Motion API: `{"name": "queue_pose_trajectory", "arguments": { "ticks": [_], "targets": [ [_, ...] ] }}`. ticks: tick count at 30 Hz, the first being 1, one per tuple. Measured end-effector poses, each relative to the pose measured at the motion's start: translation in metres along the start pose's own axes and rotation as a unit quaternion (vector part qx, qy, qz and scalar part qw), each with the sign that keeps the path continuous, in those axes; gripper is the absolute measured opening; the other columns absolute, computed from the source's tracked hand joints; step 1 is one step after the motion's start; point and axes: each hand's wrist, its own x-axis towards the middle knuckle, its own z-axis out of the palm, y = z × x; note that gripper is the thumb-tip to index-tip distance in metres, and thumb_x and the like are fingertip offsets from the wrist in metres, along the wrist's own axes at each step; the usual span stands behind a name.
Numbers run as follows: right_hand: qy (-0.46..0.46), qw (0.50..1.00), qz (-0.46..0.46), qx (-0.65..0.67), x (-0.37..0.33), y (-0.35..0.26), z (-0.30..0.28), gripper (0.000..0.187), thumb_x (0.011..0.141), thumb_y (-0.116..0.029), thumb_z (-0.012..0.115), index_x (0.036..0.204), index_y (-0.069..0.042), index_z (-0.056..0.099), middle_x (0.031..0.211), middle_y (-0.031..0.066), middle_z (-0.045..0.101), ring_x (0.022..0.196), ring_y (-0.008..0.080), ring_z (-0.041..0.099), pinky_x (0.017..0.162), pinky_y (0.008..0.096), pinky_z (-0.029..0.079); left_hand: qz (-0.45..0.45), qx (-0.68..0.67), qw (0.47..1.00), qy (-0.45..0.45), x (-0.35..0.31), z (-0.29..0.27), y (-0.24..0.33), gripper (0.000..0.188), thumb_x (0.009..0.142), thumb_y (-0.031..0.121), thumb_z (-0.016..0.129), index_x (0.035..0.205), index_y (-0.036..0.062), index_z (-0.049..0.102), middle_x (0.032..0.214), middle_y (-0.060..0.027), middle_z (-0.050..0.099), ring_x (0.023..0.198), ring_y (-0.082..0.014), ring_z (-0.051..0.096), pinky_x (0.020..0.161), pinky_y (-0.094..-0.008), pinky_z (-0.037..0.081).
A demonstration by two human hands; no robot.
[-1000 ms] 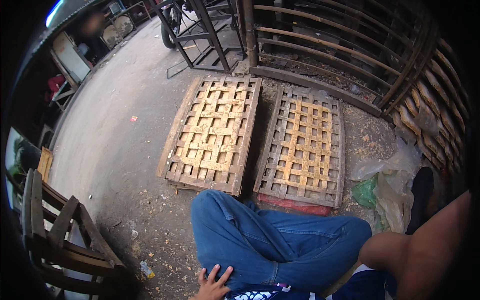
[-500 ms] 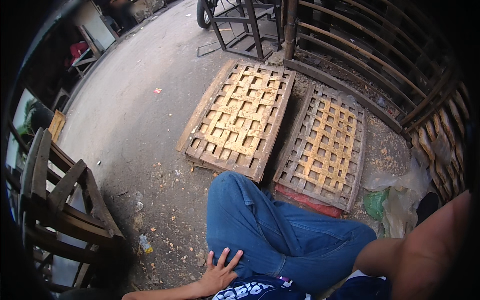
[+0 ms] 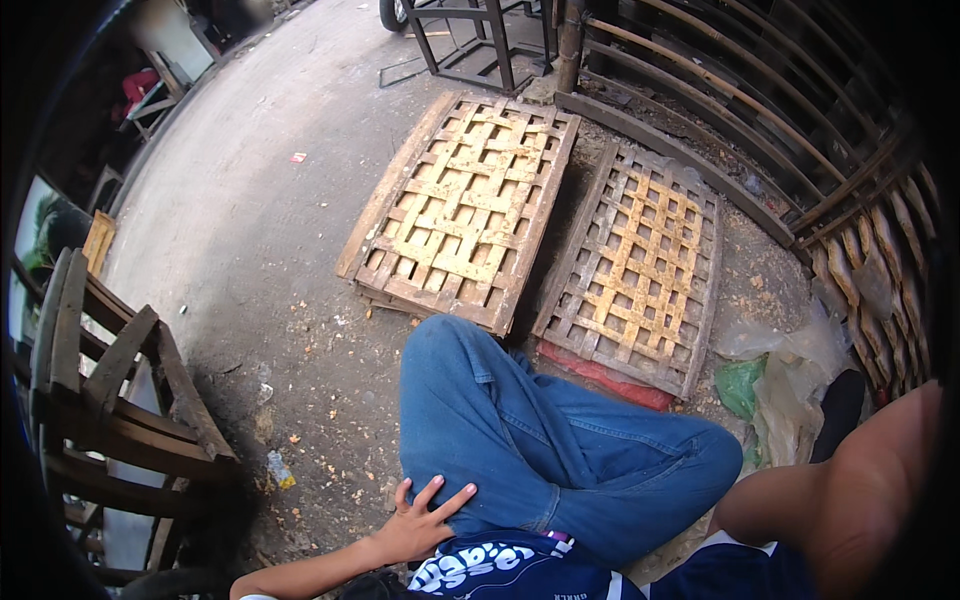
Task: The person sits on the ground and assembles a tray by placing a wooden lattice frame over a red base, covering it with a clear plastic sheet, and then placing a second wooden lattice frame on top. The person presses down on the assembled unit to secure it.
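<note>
My left hand (image 3: 421,521) lies on the upper thigh of my blue jeans (image 3: 500,420), fingers spread, holding nothing. My right arm (image 3: 860,480) is bent up along the right rim, and its hand is out of the picture. Just beyond my knees, a stack of wooden-framed woven lattice trays (image 3: 450,215) lies on the ground. To its right is a second, lower lattice tray (image 3: 640,265), with a red sheet (image 3: 605,377) poking out from under its near edge. Yellowish crumbs cling to both lattices.
A slatted wooden stand (image 3: 120,390) rises at the left. Crumpled clear and green plastic bags (image 3: 745,385) lie at the right, beside more racked trays (image 3: 870,290). A slatted wooden fence (image 3: 690,80) and a dark metal frame (image 3: 480,45) stand behind. Small litter dots the pavement.
The view has tilted slightly, so the trays and my legs sit a little higher and further left. My left hand stays on my thigh.
</note>
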Motion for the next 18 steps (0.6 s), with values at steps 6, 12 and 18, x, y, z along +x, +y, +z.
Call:
{"name": "queue_pose_trajectory", "arguments": {
  "ticks": [6, 12, 18],
  "targets": [
    [0.026, 0.961, 0.266, -0.07, -0.056, 0.038, 0.018, 0.039, 0.099, -0.012, 0.053, 0.133, 0.007, 0.055, 0.121, 0.0179, 0.064, 0.115, 0.0253, 0.059, 0.104, 0.0393, 0.044, 0.052, -0.02, 0.998, -0.014, -0.008, 0.006, -0.019, 0.008, 0.077, 0.033, 0.071, 0.082, 0.0271, 0.07, 0.161, 0.0084, 0.033, 0.15, -0.034, 0.018, 0.114, -0.0644, -0.006],
    [-0.261, 0.703, 0.65, -0.121, -0.312, 0.082, 0.038, 0.039, 0.09, -0.012, 0.068, 0.127, -0.001, 0.062, 0.117, 0.0187, 0.068, 0.102, 0.0254, 0.067, 0.088, 0.0359, 0.051, 0.055, 0.028, 0.998, 0.006, 0.001, 0.018, -0.018, 0.011, 0.077, 0.038, 0.067, 0.078, 0.0271, 0.066, 0.155, 0.0076, 0.044, 0.151, -0.0332, 0.019, 0.116, -0.0612, -0.01],
    [-0.171, 0.737, 0.649, 0.085, -0.279, 0.071, 0.078, 0.044, 0.089, -0.016, 0.07, 0.129, -0.001, 0.06, 0.118, 0.0181, 0.069, 0.095, 0.0257, 0.069, 0.086, 0.037, 0.053, 0.063, 0.008, 0.989, 0.131, -0.002, 0.063, -0.025, 0.028, 0.088, 0.047, 0.054, 0.07, 0.0274, 0.064, 0.147, 0.0057, 0.054, 0.149, -0.0352, 0.021, 0.116, -0.0603, -0.011]
  ]
}}
